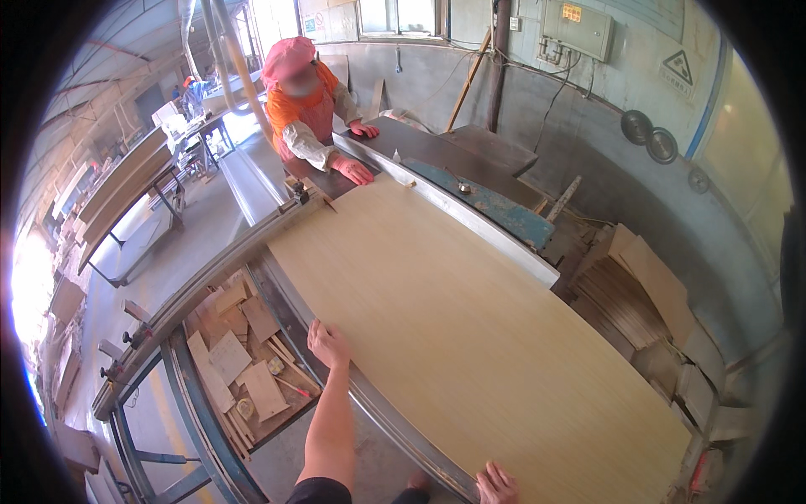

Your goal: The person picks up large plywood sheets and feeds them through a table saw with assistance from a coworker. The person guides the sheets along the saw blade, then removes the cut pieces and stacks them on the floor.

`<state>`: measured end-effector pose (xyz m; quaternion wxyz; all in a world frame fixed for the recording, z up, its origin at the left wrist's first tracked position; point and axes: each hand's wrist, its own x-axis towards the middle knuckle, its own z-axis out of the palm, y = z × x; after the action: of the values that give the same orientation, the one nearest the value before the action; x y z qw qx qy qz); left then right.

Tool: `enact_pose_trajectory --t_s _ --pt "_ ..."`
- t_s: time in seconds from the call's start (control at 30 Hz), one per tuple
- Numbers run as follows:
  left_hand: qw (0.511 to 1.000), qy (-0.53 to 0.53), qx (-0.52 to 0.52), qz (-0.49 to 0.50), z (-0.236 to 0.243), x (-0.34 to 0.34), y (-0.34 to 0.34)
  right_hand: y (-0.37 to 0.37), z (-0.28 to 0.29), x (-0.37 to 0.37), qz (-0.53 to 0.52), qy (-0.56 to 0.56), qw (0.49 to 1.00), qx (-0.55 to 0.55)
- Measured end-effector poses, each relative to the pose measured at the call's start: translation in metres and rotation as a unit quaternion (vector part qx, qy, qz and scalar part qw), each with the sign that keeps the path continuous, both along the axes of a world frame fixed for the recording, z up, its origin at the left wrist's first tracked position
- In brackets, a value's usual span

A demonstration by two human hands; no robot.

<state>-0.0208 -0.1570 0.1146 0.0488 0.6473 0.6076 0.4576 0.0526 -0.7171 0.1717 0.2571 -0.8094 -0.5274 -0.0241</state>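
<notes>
You are resting your left hand point(327, 343) on the left edge of the large pale wood panel point(470, 336), fingers curled loosely over its rim. Your right hand point(497, 485) is lying at the panel's near edge, fingers spread flat. The panel is lying flat on the saw table point(495, 214), stretching from near right to far left. At the far end, a co-worker's gloved hand point(354, 171) is pressing the table beside the panel's far end.
</notes>
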Motion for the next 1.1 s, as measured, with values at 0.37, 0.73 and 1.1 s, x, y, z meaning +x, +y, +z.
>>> enact_pose_trajectory --t_s 0.37,0.73,1.1 --pt "0.993 -0.020 -0.099 -0.063 0.004 0.015 -0.194 -0.001 0.010 0.012 0.031 -0.036 0.998 -0.032" --pt "0.986 -0.015 -0.122 -0.113 0.036 0.048 -0.438 0.001 -0.003 0.019 0.050 -0.051 0.997 0.036" --pt "0.991 0.056 -0.088 -0.084 0.035 0.058 -0.441 -0.003 -0.018 0.021 0.035 -0.029 0.996 0.072"
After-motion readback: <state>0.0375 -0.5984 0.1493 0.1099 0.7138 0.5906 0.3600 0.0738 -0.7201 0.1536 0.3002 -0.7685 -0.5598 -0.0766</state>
